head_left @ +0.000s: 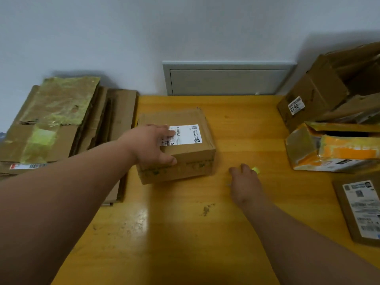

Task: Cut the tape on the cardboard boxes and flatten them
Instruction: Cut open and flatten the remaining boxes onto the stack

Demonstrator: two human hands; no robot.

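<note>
A small closed cardboard box [191, 155] with a white shipping label stands on the yellow wooden table [185, 223], left of centre. My left hand [152, 145] lies over its near left top corner, thumb down on the front face and fingers spread across the label. To the right of the box, my right hand [244, 182] is down at the table surface, fingers curled over a small yellow-green object [256, 170] of which only the tip shows. Whether the fingers hold that object is hidden.
A pile of flattened cardboard [61, 124] lies left of the table. At the right are stacked opened boxes [320, 95], a torn orange-lined box [329, 149] and a flat labelled parcel [362, 210] at the table's right edge. A grey wall panel [226, 79] sits behind.
</note>
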